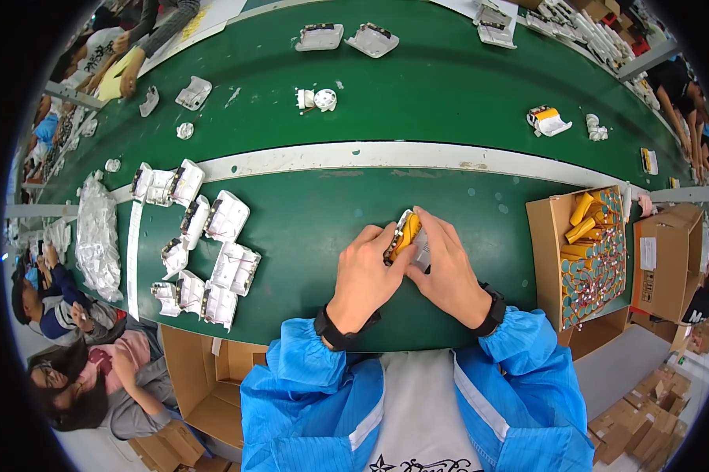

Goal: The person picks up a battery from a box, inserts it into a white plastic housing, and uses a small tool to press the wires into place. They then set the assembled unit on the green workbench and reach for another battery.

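Over the green tabletop [315, 204], my two hands meet around a small white plastic housing [423, 253] with a yellow cylindrical battery [408, 230] in it. My left hand [364, 266] has its fingers closed on the housing's left side, along a dark strip. Curled over the right side, my right hand [454, 271] presses near the battery, its thumb close to the left one. Fingers cover much of the housing, so its lower part is hidden.
Several open white housings [232, 267] lie in a cluster at left, beside a clear plastic bag [99, 236]. A cardboard box [549, 256] of yellow batteries stands at right. Beyond a white rail [291, 159], loose parts [320, 100] lie on a green surface. Other people sit at left.
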Tool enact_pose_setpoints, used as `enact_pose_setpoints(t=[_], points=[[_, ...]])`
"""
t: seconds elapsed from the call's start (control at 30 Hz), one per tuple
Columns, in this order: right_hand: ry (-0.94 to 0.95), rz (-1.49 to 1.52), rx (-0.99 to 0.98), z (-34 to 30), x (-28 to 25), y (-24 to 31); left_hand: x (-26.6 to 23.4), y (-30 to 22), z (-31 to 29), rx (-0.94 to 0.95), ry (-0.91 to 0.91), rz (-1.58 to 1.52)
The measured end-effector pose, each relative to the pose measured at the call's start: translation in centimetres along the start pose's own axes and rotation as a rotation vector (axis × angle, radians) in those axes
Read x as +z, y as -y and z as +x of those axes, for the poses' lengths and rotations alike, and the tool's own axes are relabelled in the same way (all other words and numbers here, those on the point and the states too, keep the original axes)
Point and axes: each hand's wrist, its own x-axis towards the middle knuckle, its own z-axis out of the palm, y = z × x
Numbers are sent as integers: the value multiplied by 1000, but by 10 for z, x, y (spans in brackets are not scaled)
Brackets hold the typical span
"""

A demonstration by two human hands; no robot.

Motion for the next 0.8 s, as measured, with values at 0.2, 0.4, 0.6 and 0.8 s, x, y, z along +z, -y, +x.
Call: enact_pose_setpoints(t=[0.2,0.4,0.6,0.8], points=[[-14,47,32,-4,0,0,-1,11,1,22,-7,-80],[-28,25,6,-4,3,-1,5,3,-10,7,-251,-67],[-10,-76,-33,-3,3,-1,11,8,-11,243,-265,-12],[4,-27,15,-2,-5,2,-3,7,-10,218,-114,-50]])
